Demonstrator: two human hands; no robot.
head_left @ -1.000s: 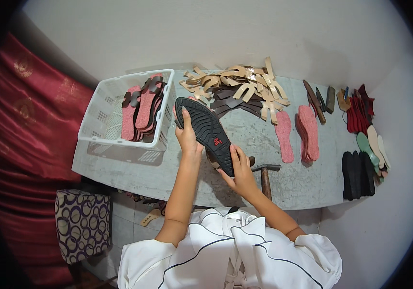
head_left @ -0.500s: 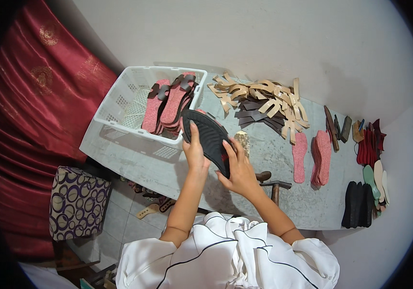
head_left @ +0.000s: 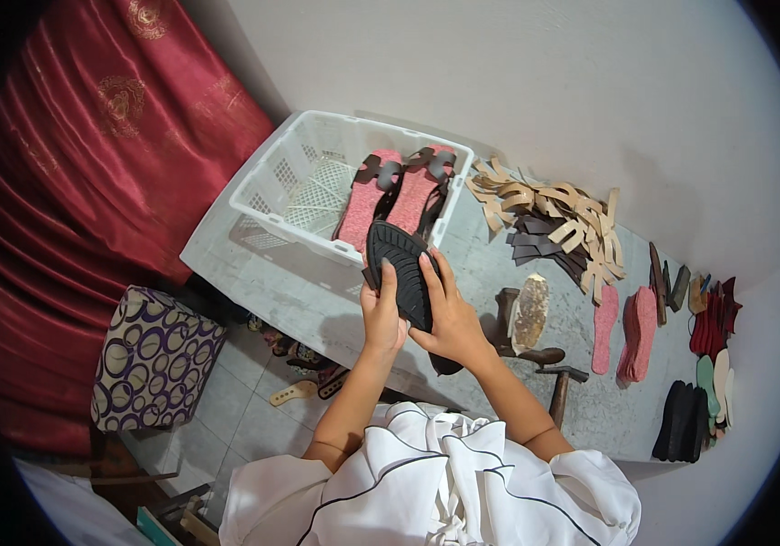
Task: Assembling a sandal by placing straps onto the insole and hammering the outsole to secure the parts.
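Sole [head_left: 405,284], black and ridged side up, is held between both hands: the left hand [head_left: 382,316] grips it with thumb on the ridges and fingers mostly hidden beneath, while the right hand [head_left: 453,323] clasps it less fully curled, fingers reaching over the right edge. A weak hold by either hand could let it slip or twist — and its tip, beyond the left thumb, overlaps the white basket [head_left: 297,233] in view, so a forward swing might knock that or the sandals [head_left: 415,202] inside. The hammer [head_left: 560,400], just beside the right forearm [head_left: 522,400], could be bumped by an outward elbow. No brand, label or writing can be read around the hands.
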